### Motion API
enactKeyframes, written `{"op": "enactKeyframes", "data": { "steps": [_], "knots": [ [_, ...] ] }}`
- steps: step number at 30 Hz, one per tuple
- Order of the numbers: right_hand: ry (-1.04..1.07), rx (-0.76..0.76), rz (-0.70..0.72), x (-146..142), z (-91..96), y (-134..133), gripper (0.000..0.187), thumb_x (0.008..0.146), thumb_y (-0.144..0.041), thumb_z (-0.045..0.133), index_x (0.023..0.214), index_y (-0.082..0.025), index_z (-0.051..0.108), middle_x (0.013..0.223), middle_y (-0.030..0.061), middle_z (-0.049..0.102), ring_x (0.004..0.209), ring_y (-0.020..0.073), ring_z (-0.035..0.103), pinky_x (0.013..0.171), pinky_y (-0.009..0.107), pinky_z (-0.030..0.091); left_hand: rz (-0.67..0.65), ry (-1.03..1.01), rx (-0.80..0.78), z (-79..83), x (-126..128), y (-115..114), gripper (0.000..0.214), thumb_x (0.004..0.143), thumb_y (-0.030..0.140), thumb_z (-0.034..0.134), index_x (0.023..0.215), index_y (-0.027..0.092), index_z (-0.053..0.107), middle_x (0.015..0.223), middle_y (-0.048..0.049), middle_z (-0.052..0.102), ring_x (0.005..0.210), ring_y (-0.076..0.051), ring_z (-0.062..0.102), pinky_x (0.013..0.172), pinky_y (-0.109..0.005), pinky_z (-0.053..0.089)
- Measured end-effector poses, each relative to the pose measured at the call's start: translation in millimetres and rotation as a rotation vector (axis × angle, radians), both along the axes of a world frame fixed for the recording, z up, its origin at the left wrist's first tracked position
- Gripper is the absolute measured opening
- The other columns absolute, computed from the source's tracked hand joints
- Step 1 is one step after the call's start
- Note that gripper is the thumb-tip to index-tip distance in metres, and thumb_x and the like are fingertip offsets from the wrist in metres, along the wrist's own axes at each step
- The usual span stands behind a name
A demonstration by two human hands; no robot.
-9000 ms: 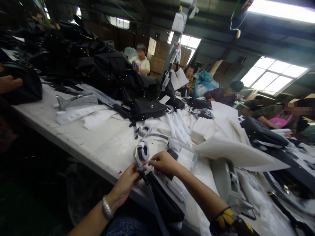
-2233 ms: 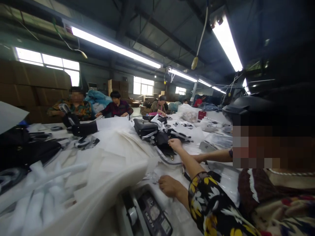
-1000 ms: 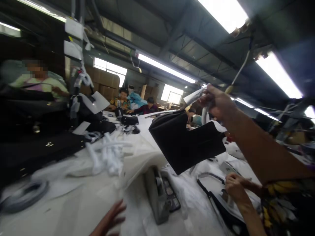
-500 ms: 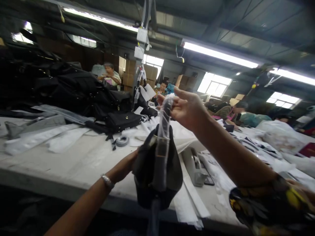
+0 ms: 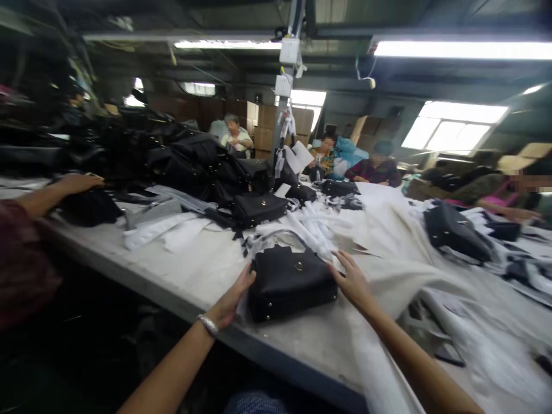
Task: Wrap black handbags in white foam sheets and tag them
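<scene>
A black handbag with a small gold clasp lies at the table's near edge, its base studs facing me. At its left end, my left hand grips the side, with some fingers hidden behind the bag. My right hand is at the opposite end, fingers stretched out and apart, touching the bag's right edge. The wrapped handle lies behind the bag.
Another black handbag and a dark pile of bags lie behind. White sheeting spreads across the right. Someone's hand rests on a black bag at left. Several co-workers sit beyond the table.
The handbag has turned from end-on to lying with its clasp side up on the table. My right hand has let go of the wrapped handle and come down to the bag's right end.
</scene>
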State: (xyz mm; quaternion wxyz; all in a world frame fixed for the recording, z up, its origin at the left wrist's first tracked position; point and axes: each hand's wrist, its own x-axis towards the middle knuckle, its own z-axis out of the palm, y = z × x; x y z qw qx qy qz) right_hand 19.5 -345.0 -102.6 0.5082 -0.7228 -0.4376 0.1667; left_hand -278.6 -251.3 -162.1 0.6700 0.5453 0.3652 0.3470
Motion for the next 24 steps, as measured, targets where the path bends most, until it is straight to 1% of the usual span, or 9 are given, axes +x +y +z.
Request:
{"op": "enactKeyframes", "data": {
  "steps": [4, 7, 11, 13, 15, 17, 18, 21, 24],
  "knots": [
    [-0.03, -0.139, 0.017, 13, -33.9, 0, 0.063, 0.072, -0.062, 0.061, 0.118, -0.02, 0.069, 0.137, 0.0124, 0.061, 0.138, 0.0383, 0.044, 0.12, 0.055, 0.024, 0.009, -0.058, -0.035, 0.9, 15, 6, 0.088, 0.088, 0.057, 0.06, 0.157, 0.022, 0.02, 0.154, -0.0113, 0.042, 0.135, -0.028, 0.049, 0.114, -0.041, 0.039],
    [-0.139, -0.2, 0.011, 13, -28.9, -14, 0.067, 0.073, -0.069, 0.058, 0.122, -0.025, 0.07, 0.131, 0.009, 0.066, 0.132, 0.0377, 0.052, 0.114, 0.053, 0.038, 0.012, -0.065, -0.032, 10.3, 15, 6, 0.086, 0.09, 0.057, 0.056, 0.158, 0.02, 0.016, 0.15, -0.0114, 0.048, 0.13, -0.027, 0.055, 0.111, -0.039, 0.043],
    [-0.301, -0.233, 0.037, 2, -14.0, -73, 0.062, 0.079, -0.069, 0.054, 0.128, -0.033, 0.066, 0.13, 0.0034, 0.067, 0.126, 0.0356, 0.058, 0.11, 0.051, 0.045, -0.016, 0.019, -0.01, 16.2, -1, -1, 0.079, 0.091, 0.062, 0.051, 0.156, 0.025, 0.025, 0.153, -0.0066, 0.046, 0.136, -0.028, 0.049, 0.114, -0.038, 0.038],
    [-0.415, -0.302, 0.062, -7, -12.9, -103, 0.057, 0.084, -0.067, 0.052, 0.13, -0.035, 0.065, 0.133, 0.0024, 0.065, 0.125, 0.0349, 0.059, 0.109, 0.052, 0.046, -0.032, 0.118, 0.001, 13.3, -12, -2, 0.085, 0.086, 0.061, 0.061, 0.155, 0.023, 0.029, 0.154, -0.0118, 0.043, 0.137, -0.033, 0.046, 0.115, -0.046, 0.036],
    [-0.547, -0.351, 0.083, -17, -13.9, -122, 0.055, 0.086, -0.063, 0.054, 0.132, -0.035, 0.063, 0.136, 0.0033, 0.063, 0.127, 0.0357, 0.057, 0.11, 0.055, 0.045, 0.018, 0.212, 0.065, 12.6, -20, -2, 0.096, 0.074, 0.055, 0.077, 0.152, 0.019, 0.035, 0.162, -0.0133, 0.025, 0.147, -0.037, 0.027, 0.121, -0.049, 0.022],
    [-0.683, -0.33, 0.174, -26, -13.3, -127, 0.059, 0.086, -0.059, 0.059, 0.139, -0.034, 0.057, 0.143, 0.0041, 0.057, 0.135, 0.0359, 0.049, 0.114, 0.057, 0.039, 0.064, 0.293, 0.245, 18.8, -24, -6, 0.082, 0.075, 0.052, 0.076, 0.146, 0.023, 0.046, 0.165, -0.0052, 0.02, 0.152, -0.032, 0.014, 0.124, -0.044, 0.009],
    [-0.743, -0.3, 0.251, -30, -11.8, -124, 0.064, 0.086, -0.057, 0.063, 0.144, -0.033, 0.051, 0.148, 0.0043, 0.051, 0.14, 0.0352, 0.043, 0.117, 0.058, 0.034, 0.045, 0.36, 0.422, 24.3, -23, -11, 0.07, 0.081, 0.053, 0.071, 0.143, 0.026, 0.05, 0.162, -0.0028, 0.028, 0.151, -0.029, 0.019, 0.125, -0.044, 0.011],
    [-0.869, -0.247, 0.492, -38, -6.3, -105, 0.082, 0.085, -0.049, 0.07, 0.155, -0.027, 0.033, 0.157, 0.0069, 0.037, 0.148, 0.0327, 0.029, 0.122, 0.057, 0.022, -0.282, 0.525, 0.947, 39.6, -14, -27, 0.066, 0.085, 0.054, 0.067, 0.145, 0.034, 0.046, 0.152, -0.0017, 0.047, 0.142, -0.028, 0.039, 0.121, -0.049, 0.025],
    [-0.912, -0.305, 0.63, -40, -11.9, -85, 0.092, 0.081, -0.047, 0.074, 0.157, -0.022, 0.027, 0.16, 0.0096, 0.033, 0.148, 0.0327, 0.028, 0.122, 0.056, 0.024, -0.531, 0.662, 1.301, 33.3, 1, -38, 0.089, 0.076, 0.048, 0.08, 0.151, 0.033, 0.035, 0.154, -0.0059, 0.042, 0.141, -0.033, 0.041, 0.115, -0.057, 0.036]
  ]
}}
